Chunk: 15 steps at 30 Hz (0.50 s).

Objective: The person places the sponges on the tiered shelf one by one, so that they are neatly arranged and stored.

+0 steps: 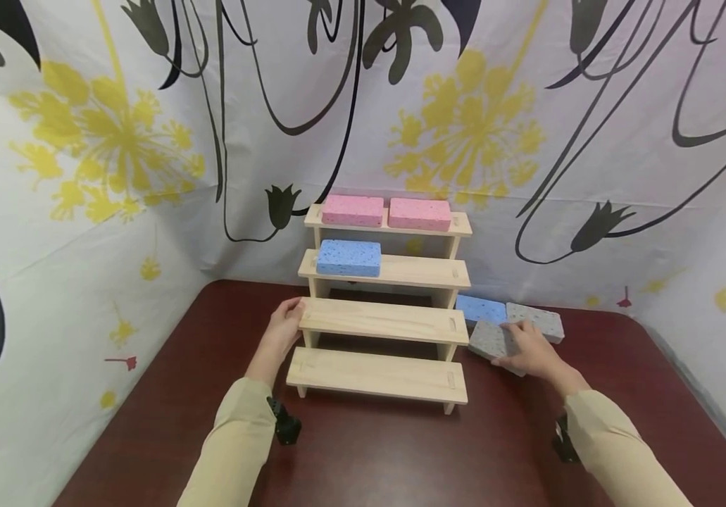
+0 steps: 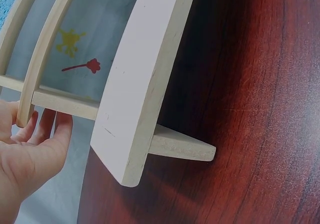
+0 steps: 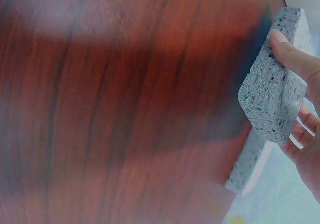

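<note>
Right wrist view shows a gray sponge [image 3: 265, 93] that my right hand [image 1: 532, 352] pinches, thumb on one side, fingers behind; I cannot tell whether it touches the table [image 1: 363, 458]. It is just right of the wooden stand [image 1: 382, 318], near a second gray sponge [image 1: 536, 322] and a blue sponge [image 1: 482, 310], both on the tabletop. My left hand [image 1: 283, 327] grips the left end of the stand's second step from the bottom. Another blue sponge [image 1: 348, 258] rests one step higher, and two pink sponges [image 1: 353, 210] lie on top. Behind hangs a flower-patterned cloth [image 1: 337, 141].
</note>
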### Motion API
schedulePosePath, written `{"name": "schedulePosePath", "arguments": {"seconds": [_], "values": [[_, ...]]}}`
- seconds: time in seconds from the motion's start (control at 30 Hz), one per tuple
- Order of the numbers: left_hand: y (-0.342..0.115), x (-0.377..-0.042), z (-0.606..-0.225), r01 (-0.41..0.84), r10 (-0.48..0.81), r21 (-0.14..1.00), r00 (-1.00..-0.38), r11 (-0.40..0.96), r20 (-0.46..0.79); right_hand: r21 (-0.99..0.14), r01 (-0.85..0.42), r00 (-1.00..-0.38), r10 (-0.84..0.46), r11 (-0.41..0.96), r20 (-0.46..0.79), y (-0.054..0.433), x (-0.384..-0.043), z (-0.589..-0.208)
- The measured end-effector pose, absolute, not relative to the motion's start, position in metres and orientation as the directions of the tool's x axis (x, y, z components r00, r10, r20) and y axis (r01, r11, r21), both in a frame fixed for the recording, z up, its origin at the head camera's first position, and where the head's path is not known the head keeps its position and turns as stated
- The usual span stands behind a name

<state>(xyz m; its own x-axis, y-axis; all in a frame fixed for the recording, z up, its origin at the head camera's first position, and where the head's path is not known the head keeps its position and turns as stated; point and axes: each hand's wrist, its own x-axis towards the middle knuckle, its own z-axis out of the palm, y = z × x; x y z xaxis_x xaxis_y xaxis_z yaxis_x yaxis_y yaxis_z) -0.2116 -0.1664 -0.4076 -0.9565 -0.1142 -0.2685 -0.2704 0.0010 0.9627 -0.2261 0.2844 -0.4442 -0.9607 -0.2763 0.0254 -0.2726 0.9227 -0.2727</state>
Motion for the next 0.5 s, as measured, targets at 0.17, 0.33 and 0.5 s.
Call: {"name": "schedulePosePath", "arguments": {"seconds": [0.17, 0.33, 0.5], "values": [[-0.166, -0.211, -0.409, -0.274, -0.111, 0.962, -0.956, 0.01, -0.271, -0.287, -0.272, -0.962, -0.262, 0.918, 0.075, 0.295, -0.224, -0.427], [-0.167, -0.212, -0.41, -0.271, -0.11, 0.963, -0.957, 0.011, -0.268, -0.248, -0.32, -0.938, -0.27, 0.915, 0.216, 0.298, -0.224, -0.404], [-0.166, -0.214, -0.409, -0.266, -0.106, 0.964, -0.958, -0.006, -0.265, -0.233, -0.367, -0.89, -0.267, 0.9, 0.368, 0.294, -0.224, -0.381]]}}
